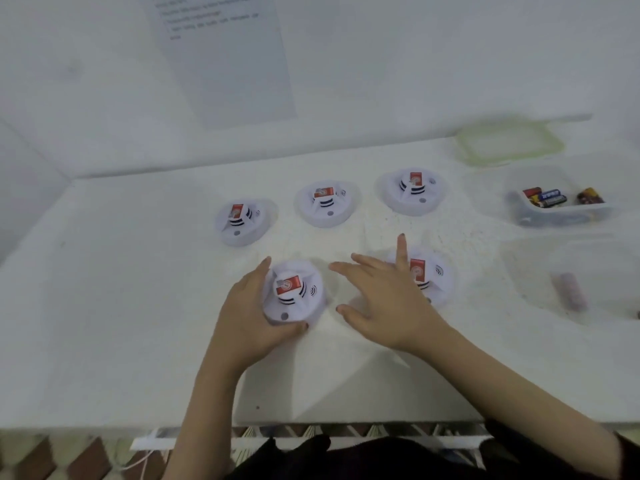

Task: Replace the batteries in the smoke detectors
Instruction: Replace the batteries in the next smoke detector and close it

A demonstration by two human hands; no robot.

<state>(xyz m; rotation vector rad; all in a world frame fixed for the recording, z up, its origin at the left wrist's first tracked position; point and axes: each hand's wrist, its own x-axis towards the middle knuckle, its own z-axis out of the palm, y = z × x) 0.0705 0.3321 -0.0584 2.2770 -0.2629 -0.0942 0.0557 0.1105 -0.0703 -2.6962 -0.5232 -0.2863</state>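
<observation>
Your left hand (249, 320) cups the near-left smoke detector (294, 292) at six o'clock on the table (121, 306), thumb at its near edge and fingers round its far side. Your right hand (388, 306) hovers flat with fingers spread, holding nothing, partly over the near-right smoke detector (434, 271).

All five units sit face up and closed. I judge that no battery swap is open yet, and I cannot tell which are already done.

The far row of three detectors (325, 202) lies at twelve o'clock. The battery tub (561, 218) waits at two o'clock, with its green-rimmed lid (509, 140) behind it. A second clear tub (540, 271) at three o'clock holds something pinkish and blurred. The near-right smoke detector lies on your reach towards the batteries.
</observation>
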